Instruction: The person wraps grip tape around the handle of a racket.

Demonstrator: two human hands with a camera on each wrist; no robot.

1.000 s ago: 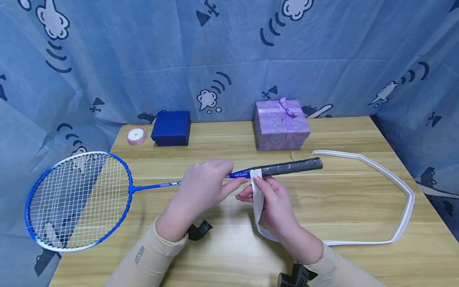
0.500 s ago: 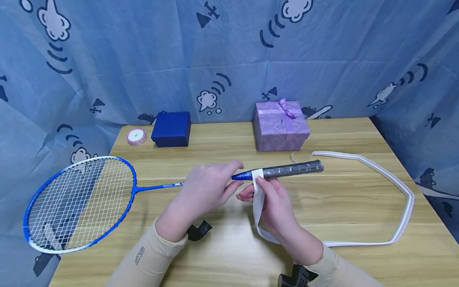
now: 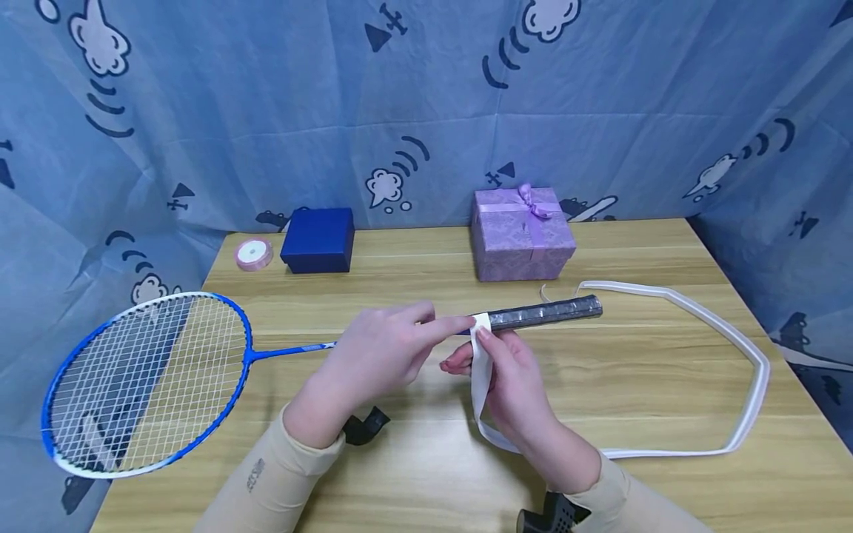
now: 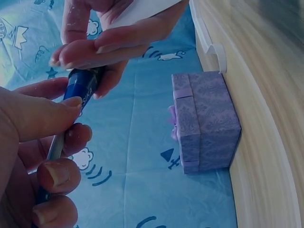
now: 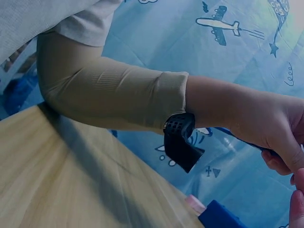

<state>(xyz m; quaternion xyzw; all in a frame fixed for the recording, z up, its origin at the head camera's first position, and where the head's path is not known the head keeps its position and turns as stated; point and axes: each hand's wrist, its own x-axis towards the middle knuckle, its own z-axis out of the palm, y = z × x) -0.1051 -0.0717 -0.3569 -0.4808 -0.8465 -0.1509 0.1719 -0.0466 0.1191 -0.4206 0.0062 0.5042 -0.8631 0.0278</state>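
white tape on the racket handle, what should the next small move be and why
I'd probably wind the tape once round the handle, kept taut: it crosses only the part near the blue cone, the left index finger seems to touch it, and the rest shows black.

Counting one left hand (image 3: pixel 383 346) and one right hand (image 3: pixel 514 376), making two. Finding just one racket (image 3: pixel 300 350), one handle (image 3: pixel 546 313) on it, and one white strip (image 3: pixel 480 374). Adding one blue box (image 3: pixel 318 240) and one purple box (image 3: pixel 516 248), two altogether, with a single bow (image 3: pixel 531 201). Listing also one roll (image 3: pixel 253 254), one table (image 3: pixel 666 385), two sleeves (image 3: pixel 266 477), two wrist devices (image 3: pixel 366 427).
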